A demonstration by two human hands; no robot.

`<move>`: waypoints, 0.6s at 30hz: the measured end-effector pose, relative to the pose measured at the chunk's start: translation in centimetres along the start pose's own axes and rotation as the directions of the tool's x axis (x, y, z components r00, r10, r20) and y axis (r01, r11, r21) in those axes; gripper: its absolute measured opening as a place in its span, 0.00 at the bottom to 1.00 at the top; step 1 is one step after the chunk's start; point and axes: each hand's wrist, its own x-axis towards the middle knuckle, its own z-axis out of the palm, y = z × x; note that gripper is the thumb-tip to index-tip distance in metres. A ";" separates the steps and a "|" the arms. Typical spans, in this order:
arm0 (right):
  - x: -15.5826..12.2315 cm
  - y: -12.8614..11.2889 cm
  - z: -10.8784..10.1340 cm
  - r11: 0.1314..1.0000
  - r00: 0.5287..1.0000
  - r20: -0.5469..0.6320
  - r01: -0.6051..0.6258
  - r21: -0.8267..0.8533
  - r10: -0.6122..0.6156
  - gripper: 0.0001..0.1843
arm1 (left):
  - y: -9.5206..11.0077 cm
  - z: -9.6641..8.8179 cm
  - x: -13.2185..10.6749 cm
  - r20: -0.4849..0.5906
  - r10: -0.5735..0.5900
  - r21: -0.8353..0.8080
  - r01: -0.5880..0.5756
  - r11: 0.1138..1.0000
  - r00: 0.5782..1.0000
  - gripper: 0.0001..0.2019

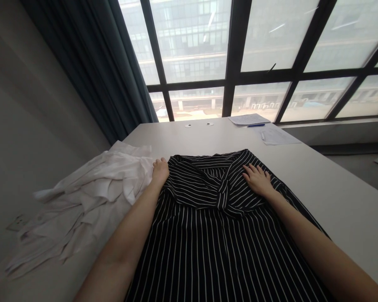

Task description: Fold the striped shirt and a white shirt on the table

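Note:
A black garment with thin white stripes [204,247] lies spread out on the white table, its top edge away from me. Near the top, a knotted tie [222,197] gathers the cloth; whether it is a dress or a skirt I cannot tell. My left hand [161,170] is closed on the upper left corner of the garment, fingers curled. On the upper right part, my right hand [257,180] rests flat with its fingers spread. The lower end of the garment runs out of view.
A heap of white cloth [103,180] lies on the left of the table [327,184]. Papers [279,135], a blue pen [256,125] and two small white items with dark centres [210,124] are at the far edge. Beyond stand a dark curtain [91,63] and windows.

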 end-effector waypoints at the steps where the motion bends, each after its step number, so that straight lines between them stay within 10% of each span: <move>1: 0.2 0.1 -0.2 1.000 1.000 0.009 0.003 0.003 -0.003 0.30 | 0.4 -0.1 0.0 -0.007 0.010 -0.003 -0.010 1.000 1.000 0.20; 7: 2.9 0.7 -1.9 0.999 0.999 0.022 0.033 0.014 -0.033 0.26 | 3.7 0.6 -0.7 0.056 0.225 -0.035 -0.224 0.974 0.973 0.19; 18: 5.3 2.1 0.3 0.999 1.000 -0.007 0.021 0.030 -0.021 0.32 | 3.9 2.2 0.5 0.284 0.217 -0.082 -0.202 0.976 0.934 0.41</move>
